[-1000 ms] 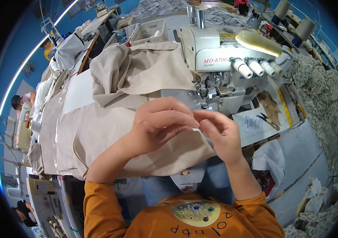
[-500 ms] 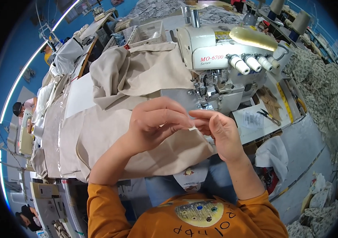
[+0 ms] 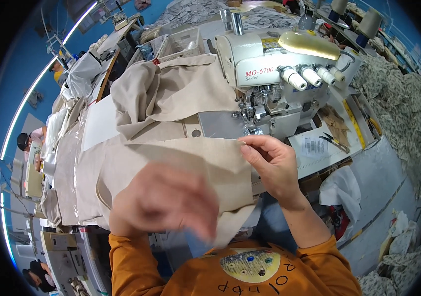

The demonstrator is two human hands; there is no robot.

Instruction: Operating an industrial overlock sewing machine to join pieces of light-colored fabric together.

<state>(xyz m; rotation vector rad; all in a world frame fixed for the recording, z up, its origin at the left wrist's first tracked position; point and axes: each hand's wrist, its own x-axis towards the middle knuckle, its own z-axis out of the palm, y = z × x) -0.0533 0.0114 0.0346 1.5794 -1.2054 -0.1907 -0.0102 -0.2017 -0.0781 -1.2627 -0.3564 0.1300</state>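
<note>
Between thumb and fingers, my right hand pinches the top right corner of a beige fabric piece. This piece lies over the front of the sewing table, its upper edge running nearly straight just below the machine's plate. Smeared by motion, my left hand is over the lower part of the same cloth; its fingers are too blurred to read. Beyond the corner stands a white overlock sewing machine, its needle and presser area close to my right fingertips. Another beige cloth lies bunched left of the machine.
White plastic basket at the back. Right of the machine are thread snips, a yellow measuring tape and a white label sheet. A heap of patterned fabric fills the far right. Other people sit at machines on the left.
My hands were close together at the cloth's corner. The left has swung down and toward me, while the right keeps the corner, and the cloth's upper edge now lies straighter.
</note>
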